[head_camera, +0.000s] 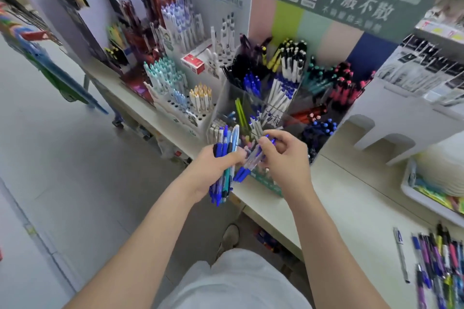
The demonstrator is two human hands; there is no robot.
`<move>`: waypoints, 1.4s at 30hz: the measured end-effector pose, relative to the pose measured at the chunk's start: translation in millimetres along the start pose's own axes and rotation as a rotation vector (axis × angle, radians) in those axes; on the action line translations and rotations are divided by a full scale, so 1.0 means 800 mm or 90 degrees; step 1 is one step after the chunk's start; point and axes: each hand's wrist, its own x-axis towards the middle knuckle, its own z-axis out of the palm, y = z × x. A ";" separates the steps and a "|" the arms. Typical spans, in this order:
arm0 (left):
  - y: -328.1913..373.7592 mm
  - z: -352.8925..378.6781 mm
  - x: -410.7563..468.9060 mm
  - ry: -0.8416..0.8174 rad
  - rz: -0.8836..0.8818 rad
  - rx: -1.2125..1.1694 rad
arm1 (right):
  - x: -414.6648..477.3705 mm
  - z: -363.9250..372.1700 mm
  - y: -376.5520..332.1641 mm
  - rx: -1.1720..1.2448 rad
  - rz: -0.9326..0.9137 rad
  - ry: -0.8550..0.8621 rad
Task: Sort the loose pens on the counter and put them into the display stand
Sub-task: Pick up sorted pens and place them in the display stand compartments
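Note:
My left hand (218, 167) grips a bundle of mostly blue pens (224, 158), their tips pointing down past the counter edge. My right hand (285, 155) pinches one clear pen with a blue cap (251, 162) and holds it slanted beside the bundle. Both hands hover in front of the clear display stand (226, 98), whose compartments hold blue, white, black, teal and pink pens. A pile of loose pens (437, 263) lies on the white counter (339, 198) at the lower right.
A white holed pen rack (180, 108) stands left of the clear stand. A red box (192, 62) lies behind it. A white shelf unit (401, 118) and a tray of yellow items (431, 193) sit to the right. The floor lies to the left.

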 end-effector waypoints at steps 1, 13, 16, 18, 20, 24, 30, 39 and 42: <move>0.008 -0.006 0.014 0.042 -0.002 -0.019 | 0.013 0.000 -0.009 0.005 -0.029 0.033; 0.078 -0.023 0.121 0.059 0.060 -0.125 | 0.139 0.027 -0.070 -0.129 -0.362 0.381; 0.094 -0.027 0.140 0.027 0.069 -0.098 | 0.159 0.041 -0.067 -0.211 -0.381 0.418; 0.103 -0.029 0.149 0.006 0.071 -0.092 | 0.163 0.043 -0.067 -0.228 -0.374 0.440; 0.112 -0.031 0.159 -0.014 0.075 -0.072 | 0.166 0.044 -0.067 -0.238 -0.372 0.431; 0.127 -0.040 0.174 -0.041 0.073 -0.053 | 0.178 0.063 -0.052 -0.341 -0.347 0.315; 0.146 -0.062 0.190 -0.078 0.079 0.000 | 0.174 0.093 -0.029 -0.576 -0.341 0.350; 0.161 -0.066 0.184 -0.256 0.042 -0.032 | 0.130 0.117 -0.069 -0.257 -0.206 0.441; 0.156 -0.064 0.180 -0.237 0.024 -0.112 | 0.106 0.126 -0.082 -0.113 -0.094 0.410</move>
